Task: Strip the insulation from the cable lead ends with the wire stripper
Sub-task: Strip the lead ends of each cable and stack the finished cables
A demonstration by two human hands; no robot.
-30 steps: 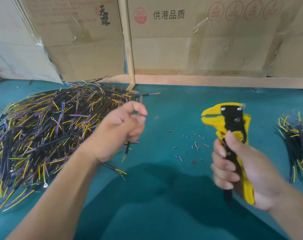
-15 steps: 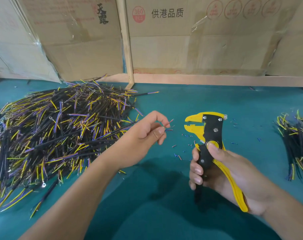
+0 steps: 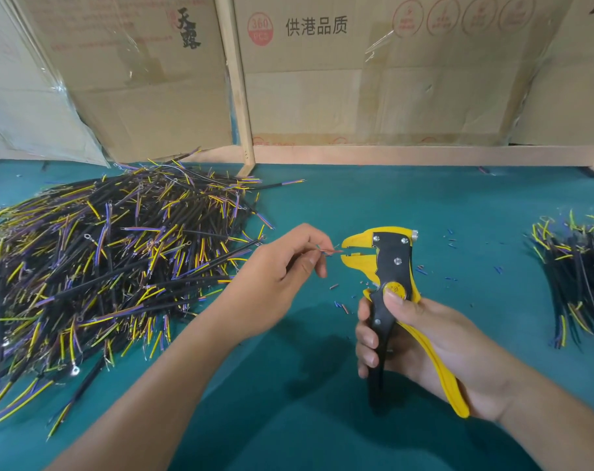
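Note:
My right hand (image 3: 421,338) grips the handles of a yellow and black wire stripper (image 3: 389,266), held upright with its jaws pointing left and slightly apart. My left hand (image 3: 271,283) pinches a cable lead (image 3: 333,250) between thumb and fingers. The thin lead ends stick out to the right and reach the mouth of the jaws. The rest of that cable is hidden under my left hand.
A big heap of black cables with yellow and purple leads (image 3: 95,266) covers the left of the green table (image 3: 322,419). A smaller cable pile (image 3: 580,277) lies at the right edge. Small insulation scraps (image 3: 343,305) dot the middle. Cardboard boxes (image 3: 356,79) stand behind.
My left hand moved right with the lead, bringing its ends to the stripper jaws. My right hand lowered the stripper and shifted it left towards the lead.

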